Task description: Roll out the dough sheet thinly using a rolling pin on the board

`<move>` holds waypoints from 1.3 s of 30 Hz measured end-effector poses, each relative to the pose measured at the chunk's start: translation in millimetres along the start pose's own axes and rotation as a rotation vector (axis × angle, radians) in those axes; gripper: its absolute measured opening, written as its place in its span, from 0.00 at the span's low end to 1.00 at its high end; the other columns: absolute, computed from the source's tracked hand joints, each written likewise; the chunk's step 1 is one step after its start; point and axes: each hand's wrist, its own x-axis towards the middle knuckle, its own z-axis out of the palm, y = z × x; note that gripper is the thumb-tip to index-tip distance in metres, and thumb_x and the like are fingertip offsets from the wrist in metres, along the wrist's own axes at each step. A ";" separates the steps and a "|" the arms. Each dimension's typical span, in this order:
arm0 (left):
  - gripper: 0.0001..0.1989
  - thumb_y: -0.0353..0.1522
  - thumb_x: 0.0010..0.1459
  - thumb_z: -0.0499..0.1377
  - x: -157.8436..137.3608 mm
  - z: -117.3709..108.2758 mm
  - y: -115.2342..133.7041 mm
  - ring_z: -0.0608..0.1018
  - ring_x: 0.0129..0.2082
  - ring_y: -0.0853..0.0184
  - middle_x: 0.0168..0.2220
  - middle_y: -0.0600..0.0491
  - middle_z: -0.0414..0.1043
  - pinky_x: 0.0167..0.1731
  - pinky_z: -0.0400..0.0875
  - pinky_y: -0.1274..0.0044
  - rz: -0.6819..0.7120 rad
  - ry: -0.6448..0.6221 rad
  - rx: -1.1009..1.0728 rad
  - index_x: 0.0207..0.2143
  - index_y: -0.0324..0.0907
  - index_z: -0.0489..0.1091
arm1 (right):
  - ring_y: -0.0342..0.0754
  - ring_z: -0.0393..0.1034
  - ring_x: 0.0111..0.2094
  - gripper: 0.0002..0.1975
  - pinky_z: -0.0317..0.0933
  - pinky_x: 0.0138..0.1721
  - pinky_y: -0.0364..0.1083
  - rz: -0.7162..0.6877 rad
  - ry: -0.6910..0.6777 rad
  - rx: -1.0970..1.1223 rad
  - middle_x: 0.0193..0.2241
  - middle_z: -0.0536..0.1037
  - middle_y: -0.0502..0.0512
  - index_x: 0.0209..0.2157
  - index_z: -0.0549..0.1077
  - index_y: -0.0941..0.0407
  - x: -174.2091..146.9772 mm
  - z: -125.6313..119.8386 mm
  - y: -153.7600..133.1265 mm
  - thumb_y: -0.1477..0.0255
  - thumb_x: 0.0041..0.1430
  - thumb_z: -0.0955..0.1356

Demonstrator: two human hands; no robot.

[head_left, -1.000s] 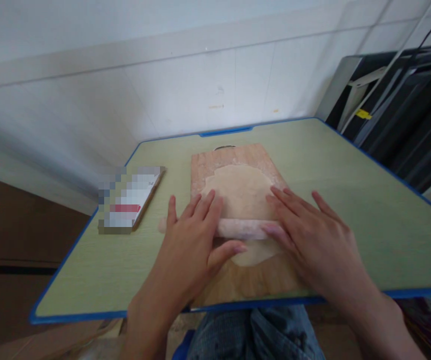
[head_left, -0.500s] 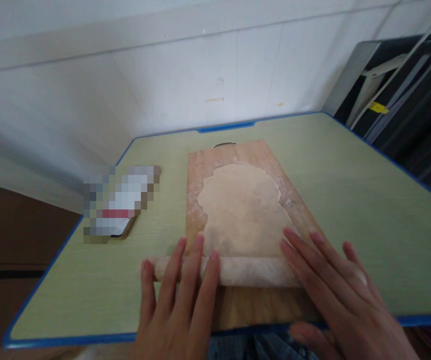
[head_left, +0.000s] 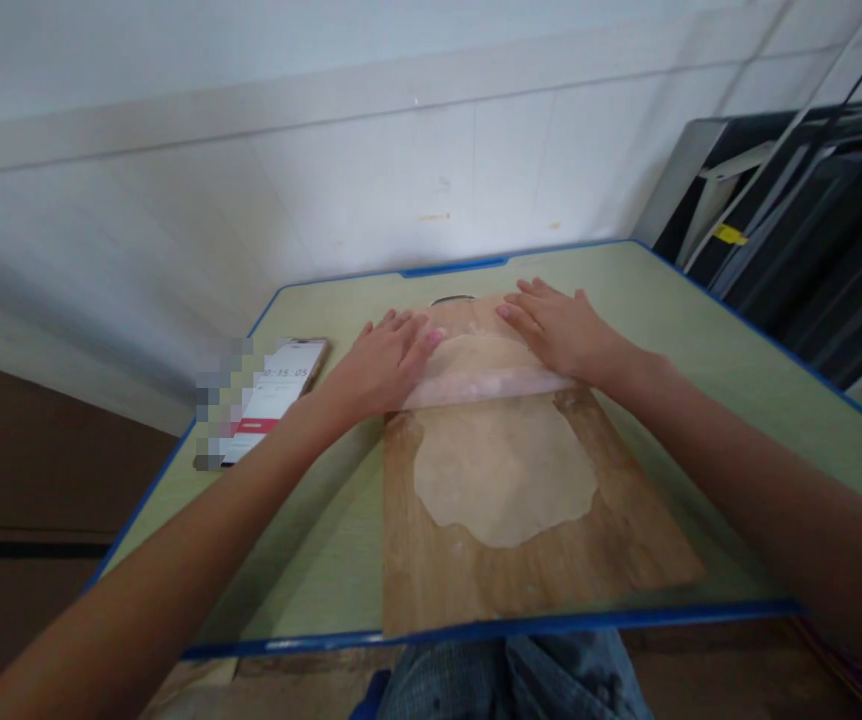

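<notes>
A pale, flour-dusted rolling pin (head_left: 487,386) lies crosswise over a thin flat sheet of dough (head_left: 510,475). The dough, uneven at its edge, is spread on a wooden cutting board (head_left: 468,590). My left hand (head_left: 388,362) rests on the pin's left end, palm down with fingers stretched forward. On the right end lies my right hand (head_left: 560,328), also flat, its fingers extended past the pin. Both palms hide the pin's ends. Dough shows on the near and far sides of the pin.
A phone (head_left: 270,400) with a timer on its screen lies left of the board, partly pixelated. The green table (head_left: 701,400) has a blue edge and meets a white wall (head_left: 371,180). Dark flat panels (head_left: 836,240) stand at the right.
Both hands and the rolling pin have moved away from me, from the board's near part toward its far end. More of the near board and dough is now uncovered. The view has shifted slightly.
</notes>
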 end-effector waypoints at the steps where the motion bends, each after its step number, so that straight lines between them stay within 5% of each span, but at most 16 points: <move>1: 0.29 0.39 0.69 0.33 -8.4 -0.3 3.0 0.63 0.62 0.56 0.59 0.42 0.65 0.61 0.56 0.61 0.041 -0.016 -0.003 0.57 0.33 0.63 | 0.62 0.53 0.63 0.24 0.51 0.55 0.73 -0.038 0.012 -0.002 0.61 0.63 0.68 0.54 0.69 0.61 -10.9 -0.7 -2.3 0.65 0.70 0.52; 5: 0.34 0.47 0.67 0.37 -81.2 -4.9 24.8 0.59 0.64 0.48 0.62 0.35 0.59 0.61 0.50 0.53 0.180 0.030 0.113 0.60 0.30 0.60 | 0.56 0.64 0.58 0.27 0.42 0.61 0.68 -0.285 0.072 -0.128 0.54 0.73 0.65 0.54 0.68 0.61 -96.1 -7.9 -18.1 0.62 0.70 0.49; 8: 0.39 0.51 0.64 0.42 -132.4 -8.3 32.5 0.51 0.67 0.50 0.65 0.36 0.53 0.64 0.37 0.57 0.323 0.032 0.165 0.65 0.31 0.49 | 0.55 0.57 0.62 0.31 0.34 0.65 0.61 -0.426 0.132 -0.212 0.59 0.68 0.64 0.58 0.64 0.64 -153.1 -14.2 -28.2 0.57 0.69 0.50; 10: 0.40 0.53 0.63 0.43 -139.5 -4.9 27.5 0.48 0.68 0.53 0.66 0.39 0.50 0.65 0.31 0.60 0.373 -0.006 0.176 0.67 0.33 0.43 | 0.54 0.54 0.63 0.32 0.34 0.65 0.59 -0.471 0.143 -0.222 0.60 0.67 0.63 0.59 0.63 0.64 -162.0 -14.2 -28.4 0.56 0.67 0.51; 12: 0.35 0.51 0.65 0.40 -119.3 4.8 17.6 0.47 0.68 0.55 0.67 0.41 0.50 0.64 0.29 0.59 0.353 0.004 0.174 0.67 0.38 0.44 | 0.56 0.54 0.63 0.33 0.38 0.64 0.63 -0.412 0.138 -0.218 0.60 0.66 0.65 0.60 0.61 0.64 -143.2 -9.1 -21.8 0.56 0.68 0.49; 16: 0.32 0.49 0.66 0.41 -31.4 24.1 -0.3 0.45 0.67 0.43 0.67 0.34 0.44 0.59 0.42 0.47 0.099 0.031 0.187 0.62 0.35 0.55 | 0.60 0.53 0.64 0.32 0.46 0.57 0.73 -0.190 -0.005 -0.160 0.63 0.61 0.67 0.59 0.63 0.61 -60.3 4.9 1.2 0.58 0.69 0.46; 18: 0.33 0.49 0.65 0.44 8.2 24.4 -4.2 0.53 0.65 0.43 0.64 0.31 0.52 0.59 0.47 0.49 0.058 -0.001 0.243 0.60 0.31 0.56 | 0.62 0.50 0.65 0.29 0.50 0.56 0.70 -0.135 -0.085 -0.138 0.64 0.58 0.67 0.56 0.67 0.60 -25.4 7.4 10.3 0.58 0.68 0.50; 21: 0.30 0.47 0.65 0.45 37.2 19.5 -6.4 0.66 0.57 0.47 0.54 0.33 0.65 0.56 0.56 0.56 0.109 0.007 0.305 0.55 0.31 0.62 | 0.60 0.64 0.57 0.25 0.58 0.54 0.59 -0.132 -0.137 -0.069 0.59 0.67 0.67 0.56 0.65 0.61 -4.3 7.9 17.2 0.59 0.67 0.55; 25: 0.28 0.47 0.65 0.45 33.8 21.7 -9.1 0.67 0.54 0.49 0.51 0.36 0.67 0.57 0.54 0.58 0.131 0.059 0.332 0.52 0.32 0.64 | 0.56 0.72 0.47 0.24 0.64 0.45 0.50 -0.098 -0.150 -0.019 0.52 0.74 0.63 0.55 0.66 0.58 -12.1 8.4 17.3 0.60 0.66 0.57; 39: 0.27 0.44 0.65 0.46 -1.1 33.4 -0.4 0.67 0.54 0.48 0.52 0.36 0.65 0.58 0.52 0.54 0.096 0.131 0.326 0.55 0.31 0.60 | 0.59 0.72 0.49 0.18 0.64 0.44 0.52 -0.096 -0.160 -0.029 0.52 0.74 0.62 0.52 0.69 0.59 -37.6 -3.7 0.3 0.65 0.66 0.59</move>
